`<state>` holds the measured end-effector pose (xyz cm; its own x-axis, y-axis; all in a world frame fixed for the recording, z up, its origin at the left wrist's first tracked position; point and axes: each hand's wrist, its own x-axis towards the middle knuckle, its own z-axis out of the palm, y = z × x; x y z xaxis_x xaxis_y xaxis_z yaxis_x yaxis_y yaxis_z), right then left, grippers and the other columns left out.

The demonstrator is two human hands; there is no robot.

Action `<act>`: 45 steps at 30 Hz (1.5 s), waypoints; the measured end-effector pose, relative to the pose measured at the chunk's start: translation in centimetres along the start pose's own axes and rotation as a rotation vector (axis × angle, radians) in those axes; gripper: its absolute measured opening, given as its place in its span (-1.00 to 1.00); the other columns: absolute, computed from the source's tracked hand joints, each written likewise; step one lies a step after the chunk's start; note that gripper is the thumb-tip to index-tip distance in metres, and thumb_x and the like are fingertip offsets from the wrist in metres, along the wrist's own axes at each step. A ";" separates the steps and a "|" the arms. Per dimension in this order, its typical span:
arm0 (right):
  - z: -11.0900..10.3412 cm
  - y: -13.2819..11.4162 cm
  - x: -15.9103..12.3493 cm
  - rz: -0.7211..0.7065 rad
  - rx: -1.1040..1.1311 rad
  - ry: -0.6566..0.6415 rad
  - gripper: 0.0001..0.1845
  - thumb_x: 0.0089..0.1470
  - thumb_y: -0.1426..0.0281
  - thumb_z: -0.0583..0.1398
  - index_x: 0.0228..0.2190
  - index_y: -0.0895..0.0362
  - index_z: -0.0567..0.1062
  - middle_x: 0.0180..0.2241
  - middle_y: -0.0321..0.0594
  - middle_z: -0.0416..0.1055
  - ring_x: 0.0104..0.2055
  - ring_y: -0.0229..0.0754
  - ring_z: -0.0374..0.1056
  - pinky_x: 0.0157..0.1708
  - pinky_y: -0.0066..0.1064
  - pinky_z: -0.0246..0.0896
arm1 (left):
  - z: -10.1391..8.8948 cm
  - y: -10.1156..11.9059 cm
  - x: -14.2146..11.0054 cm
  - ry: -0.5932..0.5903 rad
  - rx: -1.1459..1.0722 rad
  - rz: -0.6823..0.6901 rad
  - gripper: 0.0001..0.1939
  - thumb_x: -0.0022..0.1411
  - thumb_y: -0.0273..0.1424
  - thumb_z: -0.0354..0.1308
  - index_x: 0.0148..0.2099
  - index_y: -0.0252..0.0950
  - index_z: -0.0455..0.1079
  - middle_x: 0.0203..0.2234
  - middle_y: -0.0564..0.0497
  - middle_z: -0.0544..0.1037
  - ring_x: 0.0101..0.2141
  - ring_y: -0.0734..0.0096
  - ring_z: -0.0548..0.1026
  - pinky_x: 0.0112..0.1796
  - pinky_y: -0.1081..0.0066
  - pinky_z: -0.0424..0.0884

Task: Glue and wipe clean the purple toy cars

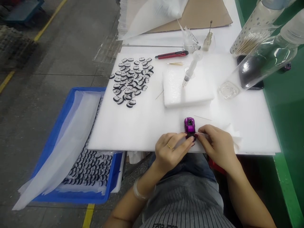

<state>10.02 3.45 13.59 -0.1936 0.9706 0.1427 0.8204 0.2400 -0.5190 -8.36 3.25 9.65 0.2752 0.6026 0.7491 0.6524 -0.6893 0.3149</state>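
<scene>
A small purple toy car (189,125) with black parts sits at the front edge of the white foam sheet (133,129). My left hand (171,149) is closed on its near end, fingertips along the side and rear. At the car's near right corner, my right hand (217,142) pinches something thin and pale, perhaps a stick or the tip of a tissue; the fingers hide most of it. A crumpled white tissue (235,134) lies just right of that hand. Beyond the car, a syringe (190,72) rests on a white foam block (190,99).
Many small black-and-clear pieces (130,79) lie spread at the left. Behind are a red utility knife (172,55), toothpicks (176,63) and a small bottle (207,41). A clear bottle (263,60) leans right, near cotton swabs (251,41). A blue tray (78,198) stands lower left.
</scene>
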 end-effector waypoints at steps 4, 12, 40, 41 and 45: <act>0.2 0.0 0.0 0.008 -0.012 0.025 -0.76 0.28 0.27 0.13 -0.39 0.13 0.43 -0.50 -0.38 0.42 -0.52 -0.33 0.27 -0.54 -0.48 -0.05 | 0.2 0.0 0.0 0.006 0.012 -0.013 -0.78 0.14 -0.45 0.37 -0.13 -0.25 0.54 -0.27 -0.03 0.61 -0.32 0.39 0.48 -0.34 0.39 0.47; 0.7 -0.1 0.0 0.020 -0.012 0.088 -0.73 0.26 0.24 0.14 -0.40 0.14 0.44 -0.52 -0.36 0.41 -0.55 -0.34 0.24 -0.56 -0.48 -0.09 | 0.0 0.3 -0.1 -0.022 -0.010 -0.043 -0.79 0.16 -0.45 0.35 -0.12 -0.23 0.53 -0.24 -0.03 0.60 -0.30 0.38 0.49 -0.31 0.37 0.50; -1.9 0.9 0.2 0.159 0.436 0.061 -0.81 0.18 0.28 0.21 -0.42 0.11 0.47 -0.47 -0.28 0.41 -0.45 -0.27 0.28 -0.45 -0.43 0.11 | -0.6 -1.6 3.8 -0.439 -0.305 -0.438 -0.69 0.26 -0.44 0.19 0.06 -0.20 0.45 -0.04 -0.02 0.49 -0.03 0.26 0.47 0.01 0.16 0.41; -2.5 1.3 0.2 0.156 0.470 0.171 -0.83 0.17 0.30 0.23 -0.42 0.11 0.48 -0.47 -0.27 0.40 -0.46 -0.26 0.27 -0.47 -0.42 0.11 | -0.5 -1.6 3.8 -0.437 -0.304 -0.433 -0.69 0.25 -0.44 0.20 0.05 -0.21 0.45 -0.05 -0.03 0.50 -0.04 0.25 0.47 -0.01 0.16 0.42; -5.5 3.5 2.2 0.065 0.420 0.691 -0.86 0.10 0.35 0.30 -0.39 0.12 0.43 -0.48 -0.23 0.34 -0.48 -0.26 0.24 -0.50 -0.40 0.10 | -0.2 -1.5 3.8 -0.428 -0.309 -0.428 -0.70 0.23 -0.47 0.20 0.02 -0.23 0.45 -0.08 -0.05 0.50 -0.07 0.24 0.47 -0.03 0.13 0.43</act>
<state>15.39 6.32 16.72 0.3365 0.7863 0.5182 0.5215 0.3026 -0.7978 -8.43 6.46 12.18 0.3344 0.9102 0.2443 0.5515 -0.3992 0.7324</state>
